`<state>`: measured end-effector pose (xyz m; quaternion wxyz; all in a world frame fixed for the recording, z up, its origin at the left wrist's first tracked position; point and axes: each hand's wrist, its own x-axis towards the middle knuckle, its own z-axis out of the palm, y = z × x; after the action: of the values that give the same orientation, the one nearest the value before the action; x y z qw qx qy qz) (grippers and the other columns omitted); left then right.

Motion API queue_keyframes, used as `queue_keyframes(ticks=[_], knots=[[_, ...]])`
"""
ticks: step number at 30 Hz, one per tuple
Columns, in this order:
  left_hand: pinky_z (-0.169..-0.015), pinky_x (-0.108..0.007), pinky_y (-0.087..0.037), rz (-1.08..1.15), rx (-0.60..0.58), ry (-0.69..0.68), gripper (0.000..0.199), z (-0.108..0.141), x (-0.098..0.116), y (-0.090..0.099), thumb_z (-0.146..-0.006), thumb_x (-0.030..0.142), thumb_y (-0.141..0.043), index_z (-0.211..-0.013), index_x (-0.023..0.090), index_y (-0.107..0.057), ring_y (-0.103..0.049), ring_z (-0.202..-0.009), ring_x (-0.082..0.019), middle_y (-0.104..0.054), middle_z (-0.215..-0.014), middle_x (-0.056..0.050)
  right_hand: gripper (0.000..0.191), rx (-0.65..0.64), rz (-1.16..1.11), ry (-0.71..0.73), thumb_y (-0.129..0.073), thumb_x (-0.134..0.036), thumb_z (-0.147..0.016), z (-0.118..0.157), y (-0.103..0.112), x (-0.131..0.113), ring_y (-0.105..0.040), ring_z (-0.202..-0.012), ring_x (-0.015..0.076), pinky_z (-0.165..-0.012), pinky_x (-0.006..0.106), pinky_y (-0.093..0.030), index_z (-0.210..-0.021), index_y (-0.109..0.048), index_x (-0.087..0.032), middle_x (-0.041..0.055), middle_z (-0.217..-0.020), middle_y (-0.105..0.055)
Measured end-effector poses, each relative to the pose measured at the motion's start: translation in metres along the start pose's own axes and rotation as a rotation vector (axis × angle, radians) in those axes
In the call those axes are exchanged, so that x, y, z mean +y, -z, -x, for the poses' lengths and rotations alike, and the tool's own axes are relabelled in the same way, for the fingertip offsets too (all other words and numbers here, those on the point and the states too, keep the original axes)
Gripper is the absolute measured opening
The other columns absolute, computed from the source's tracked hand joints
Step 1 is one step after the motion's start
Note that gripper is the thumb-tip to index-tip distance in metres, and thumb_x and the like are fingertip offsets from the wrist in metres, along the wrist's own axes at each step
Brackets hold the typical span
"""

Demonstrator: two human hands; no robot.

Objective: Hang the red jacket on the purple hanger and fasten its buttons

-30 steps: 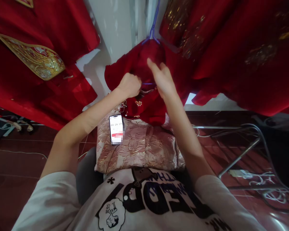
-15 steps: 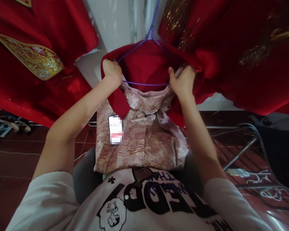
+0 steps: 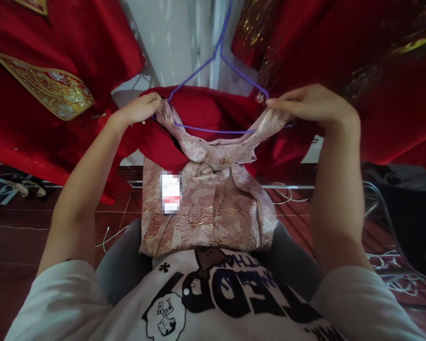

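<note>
A pink brocade dress [image 3: 199,222] with a raised gold floral pattern lies across the lap, its neckline spread upward. My left hand [image 3: 142,108] is closed, pinching the dress's left shoulder by the end of a purple hanger [image 3: 195,73]. At the other end, my right hand [image 3: 308,105] is closed on the right shoulder of the dress, its thumb close to the hanger. The hanger's lower bar crosses the neck opening. Red cloth [image 3: 202,106] lies behind the hanger and hangs below my left hand. A lit phone [image 3: 171,192], its screen blurred, rests on the dress.
Red garments with gold embroidery [image 3: 64,92] hang on the left, and more red garments [image 3: 386,109] hang on the right. A dark chair [image 3: 412,218] stands at the right. White cables [image 3: 401,279] lie on the reddish tiled floor. Shoes [image 3: 30,189] show at the far left.
Both hands have moved outward, the right one farther. The red cloth has dropped from around the hanger's shoulders, showing more of the hanger and the dress's shoulders. The phone has stayed put.
</note>
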<state>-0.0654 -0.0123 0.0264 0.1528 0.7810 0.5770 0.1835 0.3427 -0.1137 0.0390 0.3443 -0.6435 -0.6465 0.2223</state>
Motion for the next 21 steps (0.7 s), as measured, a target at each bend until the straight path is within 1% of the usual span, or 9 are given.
queue_keyframes(ticks=[3, 5, 7, 8, 10, 12, 14, 17, 21], knots=[[-0.092, -0.041, -0.055, 0.402, -0.118, 0.212, 0.060, -0.004, -0.008, 0.002, -0.109, 0.047, -0.022, -0.128, 0.007, -0.063, -0.070, -0.096, -0.024, -0.074, -0.114, -0.018, 0.009, 0.035, -0.123, 0.045, -0.077, -0.020, -0.090, -0.005, -0.006, 0.010, -0.052, -0.055, 0.0049, -0.063, 0.022, -0.043, -0.086, -0.078, -0.013, -0.0027, -0.058, -0.063], [-0.088, -0.041, -0.055, 0.286, -0.102, 0.338, 0.069, -0.001, -0.001, 0.002, -0.111, 0.048, -0.017, -0.120, 0.000, -0.066, -0.072, -0.092, -0.027, -0.076, -0.102, -0.021, 0.006, 0.041, -0.168, 0.080, -0.074, -0.015, -0.092, -0.008, -0.011, 0.015, -0.051, -0.055, 0.0053, -0.064, 0.024, -0.045, -0.087, -0.077, -0.014, -0.0030, -0.060, -0.063], [-0.097, -0.043, -0.051, 0.004, 0.038, 0.381, 0.065, 0.003, 0.010, 0.000, -0.112, 0.046, -0.026, -0.114, -0.002, -0.069, -0.070, -0.107, -0.032, -0.075, -0.104, -0.021, 0.005, 0.045, -0.185, 0.125, -0.074, -0.015, -0.092, -0.011, -0.014, 0.018, -0.051, -0.057, 0.0060, -0.070, 0.027, -0.048, -0.087, -0.076, -0.014, -0.0025, -0.064, -0.064], [-0.103, -0.045, -0.047, -0.129, 0.124, 0.356, 0.060, 0.005, 0.015, -0.002, -0.111, 0.046, -0.033, -0.114, -0.001, -0.070, -0.066, -0.117, -0.035, -0.074, -0.112, -0.021, 0.005, 0.053, -0.191, 0.142, -0.073, -0.015, -0.092, -0.011, -0.016, 0.019, -0.051, -0.059, 0.0066, -0.073, 0.029, -0.050, -0.088, -0.076, -0.015, -0.0019, -0.066, -0.065], [-0.111, -0.046, -0.040, -0.281, 0.249, 0.189, 0.052, 0.007, 0.021, -0.006, -0.109, 0.048, -0.043, -0.122, 0.005, -0.069, -0.058, -0.130, -0.036, -0.069, -0.130, -0.019, 0.005, 0.077, -0.196, 0.163, -0.071, -0.014, -0.093, -0.011, -0.017, 0.020, -0.052, -0.061, 0.0075, -0.077, 0.031, -0.050, -0.089, -0.075, -0.015, -0.0009, -0.070, -0.066], [-0.111, -0.042, -0.041, -0.318, 0.223, -0.032, 0.050, 0.006, 0.021, -0.012, -0.110, 0.049, -0.042, -0.131, 0.010, -0.065, -0.059, -0.127, -0.031, -0.066, -0.135, -0.017, 0.007, 0.106, -0.200, 0.180, -0.069, -0.011, -0.094, -0.009, -0.019, 0.020, -0.051, -0.061, 0.0072, -0.075, 0.030, -0.049, -0.089, -0.073, -0.015, -0.0013, -0.071, -0.064], [-0.106, -0.037, -0.044, -0.301, 0.134, -0.191, 0.048, 0.002, 0.015, -0.017, -0.111, 0.047, -0.039, -0.134, 0.011, -0.060, -0.062, -0.115, -0.025, -0.068, -0.129, -0.014, 0.010, 0.121, -0.209, 0.181, -0.068, -0.008, -0.094, -0.008, -0.020, 0.022, -0.049, -0.058, 0.0066, -0.070, 0.028, -0.047, -0.087, -0.070, -0.016, -0.0020, -0.069, -0.062], [-0.105, -0.034, -0.043, -0.242, 0.133, -0.253, 0.045, -0.001, 0.002, -0.021, -0.109, 0.051, -0.039, -0.126, 0.015, -0.062, -0.061, -0.105, -0.021, -0.071, -0.120, -0.008, 0.014, 0.162, -0.254, 0.212, -0.068, -0.006, -0.092, -0.009, -0.023, 0.030, -0.052, -0.058, 0.0078, -0.066, 0.027, -0.044, -0.085, -0.066, -0.018, -0.0006, -0.071, -0.065], [-0.103, -0.030, -0.042, -0.086, 0.247, -0.277, 0.049, 0.001, -0.013, -0.022, -0.102, 0.061, -0.044, -0.118, 0.021, -0.069, -0.057, -0.093, -0.018, -0.076, -0.113, 0.003, 0.010, 0.243, -0.249, 0.215, -0.072, -0.013, -0.090, -0.013, -0.024, 0.042, -0.063, -0.075, 0.0132, -0.078, 0.030, -0.050, -0.088, -0.067, -0.022, 0.0063, -0.091, -0.076]])
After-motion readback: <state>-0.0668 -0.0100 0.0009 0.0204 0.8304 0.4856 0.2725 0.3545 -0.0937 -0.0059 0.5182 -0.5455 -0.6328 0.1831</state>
